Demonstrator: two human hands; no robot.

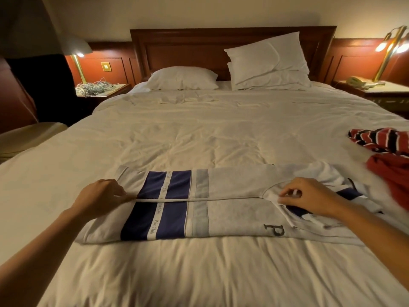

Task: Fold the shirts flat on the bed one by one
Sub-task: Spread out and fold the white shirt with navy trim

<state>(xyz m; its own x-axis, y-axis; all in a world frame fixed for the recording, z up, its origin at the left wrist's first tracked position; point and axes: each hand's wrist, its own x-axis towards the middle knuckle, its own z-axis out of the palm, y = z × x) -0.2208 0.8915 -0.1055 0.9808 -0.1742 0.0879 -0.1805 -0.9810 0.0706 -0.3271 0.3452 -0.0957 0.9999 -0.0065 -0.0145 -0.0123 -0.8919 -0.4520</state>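
Observation:
A white polo shirt (232, 185) with a navy band and a light grey stripe lies sideways on the bed (199, 134), both long sides folded in so their edges meet along the middle. My left hand (99, 197) pinches the folded edge near the hem end at the left. My right hand (309, 196) pinches white cloth at the collar end on the right. A crumpled red, black and white striped shirt (382, 140) and a red garment (391, 173) lie at the right edge of the bed.
Three white pillows (265, 63) lean at the wooden headboard (188, 47). A nightstand with a lamp and tangled cables (95, 87) stands left; another with a lamp and telephone (356, 82) stands right. A pale chair (26, 136) sits beside the bed on the left.

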